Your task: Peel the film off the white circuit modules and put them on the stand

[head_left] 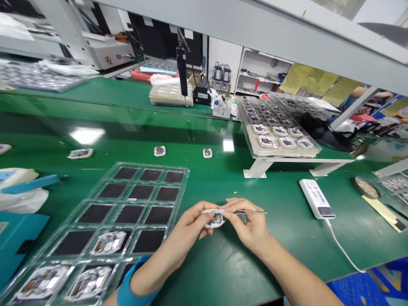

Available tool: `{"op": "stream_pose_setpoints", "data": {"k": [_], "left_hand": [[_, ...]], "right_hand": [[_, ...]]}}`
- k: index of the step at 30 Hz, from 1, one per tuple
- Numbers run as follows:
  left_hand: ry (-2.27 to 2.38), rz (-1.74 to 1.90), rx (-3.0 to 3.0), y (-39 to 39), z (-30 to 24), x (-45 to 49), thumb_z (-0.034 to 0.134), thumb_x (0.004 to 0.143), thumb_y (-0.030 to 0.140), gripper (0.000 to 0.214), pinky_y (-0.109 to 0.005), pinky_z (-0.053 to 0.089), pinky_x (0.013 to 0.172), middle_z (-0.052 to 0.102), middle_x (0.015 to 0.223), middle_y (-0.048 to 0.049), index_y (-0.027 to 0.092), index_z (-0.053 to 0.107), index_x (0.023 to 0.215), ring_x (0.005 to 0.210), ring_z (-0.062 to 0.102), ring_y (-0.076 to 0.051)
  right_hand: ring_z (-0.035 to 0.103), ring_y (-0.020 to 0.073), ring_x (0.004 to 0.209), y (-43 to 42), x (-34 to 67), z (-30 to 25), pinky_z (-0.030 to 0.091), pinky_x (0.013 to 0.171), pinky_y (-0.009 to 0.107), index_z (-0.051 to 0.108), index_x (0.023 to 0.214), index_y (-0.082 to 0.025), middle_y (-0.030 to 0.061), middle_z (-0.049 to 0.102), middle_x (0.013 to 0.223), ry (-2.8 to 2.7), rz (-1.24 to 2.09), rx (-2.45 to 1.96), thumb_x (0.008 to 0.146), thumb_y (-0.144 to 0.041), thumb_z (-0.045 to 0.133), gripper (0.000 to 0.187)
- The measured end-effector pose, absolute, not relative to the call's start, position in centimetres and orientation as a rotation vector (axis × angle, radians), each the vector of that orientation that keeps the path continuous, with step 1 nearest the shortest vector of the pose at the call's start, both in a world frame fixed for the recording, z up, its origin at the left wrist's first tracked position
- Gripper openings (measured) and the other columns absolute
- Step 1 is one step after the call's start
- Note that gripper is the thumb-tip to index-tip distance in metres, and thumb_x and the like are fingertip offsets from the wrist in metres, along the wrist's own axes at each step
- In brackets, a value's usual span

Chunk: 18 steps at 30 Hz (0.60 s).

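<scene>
Between my two hands is a small white electronics housing [216, 220] with circuit parts showing inside. My left hand [195, 219], a blue band on its wrist, grips the housing by its left side. In my right hand [247, 221] lies a thin metal tool [259, 212], probably tweezers, pointing out to the right; its working end is hidden by the fingers. The right fingertips touch the housing's upper right edge. To the left sits a clear compartment tray [188, 180] with dark pads, and several similar housings [110, 243] rest in its near cells.
Several white housings [160, 151] stand in a row across the green bench [219, 272]. Stacked trays of housings [280, 127] rest on a white raised stand at the right. A white corded device [317, 199] and a round dish [366, 187] lie farther right. An electric screwdriver [182, 70] hangs at the back.
</scene>
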<state>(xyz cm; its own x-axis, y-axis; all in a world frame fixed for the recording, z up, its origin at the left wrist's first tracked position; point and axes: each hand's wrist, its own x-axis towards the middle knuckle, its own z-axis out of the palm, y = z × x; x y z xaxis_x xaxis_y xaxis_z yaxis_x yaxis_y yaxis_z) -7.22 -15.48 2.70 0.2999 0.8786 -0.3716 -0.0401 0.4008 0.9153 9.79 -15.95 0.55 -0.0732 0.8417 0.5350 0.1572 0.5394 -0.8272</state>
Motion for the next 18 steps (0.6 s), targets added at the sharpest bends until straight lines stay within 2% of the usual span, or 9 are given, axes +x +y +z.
{"op": "stream_pose_setpoints", "data": {"k": [6, 14, 18], "left_hand": [[1.089, 0.737, 1.059, -15.53, 3.1, -7.3, 0.062, 0.078, 0.044, 0.032, -0.024, 0.035, 0.052, 0.058, 0.066, 0.003, 0.016, 0.065, 0.093, 0.058, 0.049, -0.012], [1.094, 0.758, 1.015, -15.5, 2.74, -7.1, 0.061, 0.076, 0.042, 0.026, -0.024, 0.033, 0.053, 0.058, 0.064, 0.0033, 0.018, 0.064, 0.086, 0.057, 0.048, -0.012], [1.098, 0.775, 0.983, -15.41, 2.81, -7.09, 0.059, 0.078, 0.04, 0.023, -0.024, 0.031, 0.053, 0.056, 0.063, 0.0039, 0.018, 0.063, 0.083, 0.056, 0.046, -0.012]], "right_hand": [[0.075, 0.0183, 0.073, -15.94, 9.32, 0.27, 0.063, 0.074, 0.035, 0.066, 0.087, -0.024, 0.0016, 0.077, 0.081, -1.382, 0.83, -0.906, 0.087, -0.024, 0.069, 0.003], [0.077, 0.0196, 0.075, -15.85, 9.5, 0.55, 0.056, 0.092, 0.043, 0.067, 0.082, -0.022, 0.0025, 0.079, 0.078, -1.554, 0.696, -0.908, 0.086, -0.021, 0.07, 0.005], [0.076, 0.0201, 0.077, -15.89, 9.28, 0.42, 0.059, 0.087, 0.041, 0.067, 0.084, -0.022, 0.004, 0.079, 0.08, -1.501, 0.712, -0.883, 0.087, -0.026, 0.069, 0.006]]}}
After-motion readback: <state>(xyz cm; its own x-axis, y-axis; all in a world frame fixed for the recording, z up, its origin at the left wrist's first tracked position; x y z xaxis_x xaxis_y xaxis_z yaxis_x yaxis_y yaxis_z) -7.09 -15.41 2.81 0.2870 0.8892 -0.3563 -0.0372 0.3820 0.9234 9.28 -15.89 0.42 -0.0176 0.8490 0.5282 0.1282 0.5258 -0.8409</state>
